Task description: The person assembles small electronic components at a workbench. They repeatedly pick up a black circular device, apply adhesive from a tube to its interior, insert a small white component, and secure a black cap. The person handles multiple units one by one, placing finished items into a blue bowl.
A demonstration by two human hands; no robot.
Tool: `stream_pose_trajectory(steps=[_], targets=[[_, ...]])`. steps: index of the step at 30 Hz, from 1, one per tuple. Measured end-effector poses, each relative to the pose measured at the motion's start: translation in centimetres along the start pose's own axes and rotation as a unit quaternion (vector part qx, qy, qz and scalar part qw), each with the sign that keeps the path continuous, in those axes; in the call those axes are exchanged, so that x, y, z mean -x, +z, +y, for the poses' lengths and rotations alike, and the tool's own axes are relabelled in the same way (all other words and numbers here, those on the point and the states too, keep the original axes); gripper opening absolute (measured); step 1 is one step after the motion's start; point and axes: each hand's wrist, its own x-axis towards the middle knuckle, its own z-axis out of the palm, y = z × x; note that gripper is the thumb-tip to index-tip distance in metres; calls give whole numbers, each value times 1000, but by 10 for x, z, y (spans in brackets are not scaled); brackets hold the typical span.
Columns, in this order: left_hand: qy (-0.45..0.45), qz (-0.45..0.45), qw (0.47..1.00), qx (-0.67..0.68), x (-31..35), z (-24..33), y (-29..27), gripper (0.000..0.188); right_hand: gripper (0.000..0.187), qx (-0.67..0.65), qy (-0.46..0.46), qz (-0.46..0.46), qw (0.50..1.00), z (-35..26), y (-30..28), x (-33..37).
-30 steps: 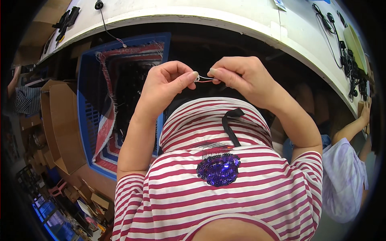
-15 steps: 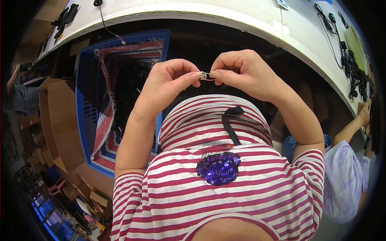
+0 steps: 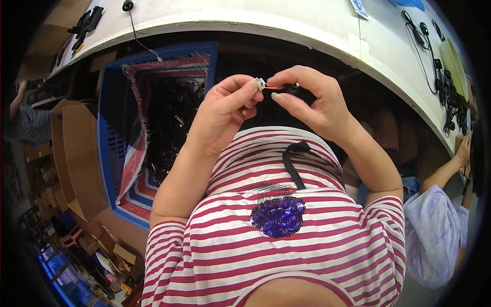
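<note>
A small white connector [image 3: 260, 83] is pinched between the thumb and forefinger of my left hand [image 3: 227, 105], above my lap in front of the table edge. Thin red and white wires [image 3: 273, 87] run from it toward my right hand [image 3: 317, 100]. That hand's thumb and forefinger are parted around the wires. Between them sits a small dark piece [image 3: 292, 88] with a shiny spot; its kind is unclear against the dark background, and whether the other fingers touch it is hidden.
At left stands a blue plastic basket [image 3: 105, 138], lined with striped cloth, holding a dark heap. Beside it is a cardboard box [image 3: 76, 158]. The white table [image 3: 230, 13] carries black cables [image 3: 427, 48] and a pale green tray [image 3: 452, 61] at right. Another person's arm [image 3: 445, 169] reaches in there.
My right thumb and forefinger have parted from their pinch on the wires. My left hand has turned slightly, tilting the connector upward. A dark piece now shows between my right fingers.
</note>
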Motion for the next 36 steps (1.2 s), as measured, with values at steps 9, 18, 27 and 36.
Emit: stream_pose_trajectory(steps=[9, 18, 27, 36], targets=[[-1, -56, 972, -228, 3, 19, 6, 11, 6, 18, 9, -33, 999, 4, -8, -5], [48, 0, 982, -185, 1, 9, 4, 10, 10, -53, 55, -1, 997, 8, -9, 0], [83, 25, 980, -182, -1, 3, 6, 12, 14, 101, -110, 91, 985, 2, 8, 7], [64, 15, 988, -140, 1, 6, 2, 12, 14, 154, -130, 90, 975, 6, 14, 3]])
